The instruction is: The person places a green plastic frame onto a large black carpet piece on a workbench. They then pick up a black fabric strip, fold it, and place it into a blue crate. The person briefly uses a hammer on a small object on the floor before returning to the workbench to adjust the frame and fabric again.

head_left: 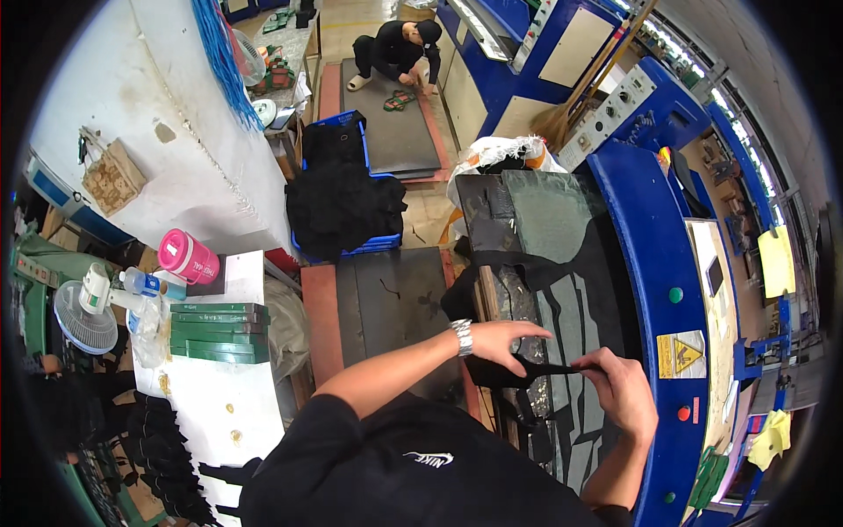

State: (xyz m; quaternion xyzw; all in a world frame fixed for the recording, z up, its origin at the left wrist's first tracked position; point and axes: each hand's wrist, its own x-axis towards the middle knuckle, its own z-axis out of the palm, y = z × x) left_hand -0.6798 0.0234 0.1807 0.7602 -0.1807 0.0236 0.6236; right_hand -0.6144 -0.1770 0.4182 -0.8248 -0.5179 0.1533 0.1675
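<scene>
My left hand, with a metal watch on the wrist, pinches one end of a black fabric piece. My right hand grips the other end, so the piece is stretched between both hands. They hover over the dark work bed of a blue machine. Black sheet material with cut-out shapes lies on that bed below the hands.
A white table at left carries a green stack, a pink container, a small fan and black pieces. A blue crate of black material stands ahead. Another person crouches on the floor far ahead.
</scene>
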